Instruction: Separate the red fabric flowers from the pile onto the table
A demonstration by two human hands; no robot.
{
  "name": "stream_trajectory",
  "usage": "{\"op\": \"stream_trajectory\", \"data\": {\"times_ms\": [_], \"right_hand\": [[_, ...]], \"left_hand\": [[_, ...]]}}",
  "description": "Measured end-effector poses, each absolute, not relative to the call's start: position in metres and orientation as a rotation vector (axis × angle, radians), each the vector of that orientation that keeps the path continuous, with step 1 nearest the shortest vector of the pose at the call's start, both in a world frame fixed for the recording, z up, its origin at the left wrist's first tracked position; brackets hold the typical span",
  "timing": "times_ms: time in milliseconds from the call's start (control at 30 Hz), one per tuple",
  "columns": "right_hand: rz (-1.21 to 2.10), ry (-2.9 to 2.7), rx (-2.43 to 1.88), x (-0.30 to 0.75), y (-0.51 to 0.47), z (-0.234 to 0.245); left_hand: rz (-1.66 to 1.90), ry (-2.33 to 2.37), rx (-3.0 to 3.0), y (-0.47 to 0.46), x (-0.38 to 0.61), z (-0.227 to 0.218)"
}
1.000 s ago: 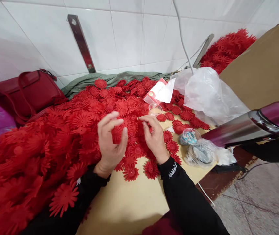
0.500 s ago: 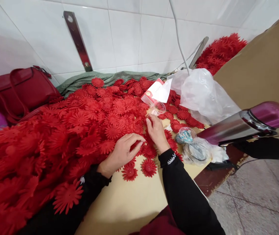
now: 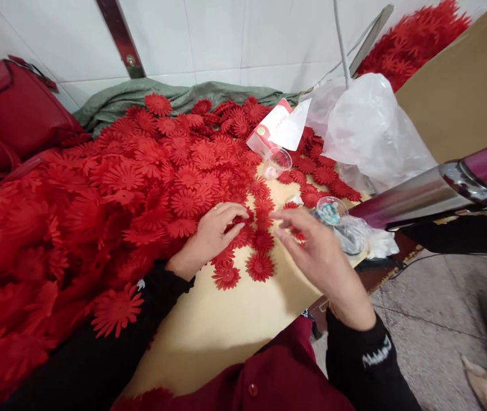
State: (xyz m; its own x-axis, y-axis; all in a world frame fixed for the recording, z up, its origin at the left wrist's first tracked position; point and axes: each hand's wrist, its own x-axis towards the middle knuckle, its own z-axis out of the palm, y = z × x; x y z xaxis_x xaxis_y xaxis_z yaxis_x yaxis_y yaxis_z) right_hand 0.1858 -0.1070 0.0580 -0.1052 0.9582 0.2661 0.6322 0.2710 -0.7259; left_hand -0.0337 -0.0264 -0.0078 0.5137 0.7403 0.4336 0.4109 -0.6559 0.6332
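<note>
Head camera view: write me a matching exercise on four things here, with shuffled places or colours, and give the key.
1. Large heap of red many-petalled flowers
2. Red handbag
3. Shiny cylindrical flask
4. Person's left hand

a) silver and purple
b) emerging from a black fabric sleeve
c) spread over the pale tabletop
d) upper left, near the white tiled wall

Pairs: 1-c, 2-d, 3-a, 4-b.

Workshop-like corner: loose red flower pieces heaped over a pale worktable, second red heap behind brown board; tiled wall, grey floor, handbag and flask alongside
</note>
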Motion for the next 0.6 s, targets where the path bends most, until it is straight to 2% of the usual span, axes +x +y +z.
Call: {"op": "stream_trajectory", "data": {"times_ms": [100,233,400,600], "right_hand": [[0.584,-1.792,-1.578,0.177,-0.137,0.024],[0.41,-1.669,-1.74,0.158,-0.151,-0.011],[0.243,-1.66,-1.793,0.14,-0.142,-0.018],[0.443,-1.389,-1.64,0.139,-0.138,-0.019]], "left_hand": [[0.987,1.052,2.382,-0.024,-0.035,-0.012],[0.975,1.149,2.411,-0.021,-0.037,-0.016],[0.874,1.154,2.422,-0.019,-0.039,-0.012],[0.818,1.184,2.425,-0.019,-0.041,-0.011]]}}
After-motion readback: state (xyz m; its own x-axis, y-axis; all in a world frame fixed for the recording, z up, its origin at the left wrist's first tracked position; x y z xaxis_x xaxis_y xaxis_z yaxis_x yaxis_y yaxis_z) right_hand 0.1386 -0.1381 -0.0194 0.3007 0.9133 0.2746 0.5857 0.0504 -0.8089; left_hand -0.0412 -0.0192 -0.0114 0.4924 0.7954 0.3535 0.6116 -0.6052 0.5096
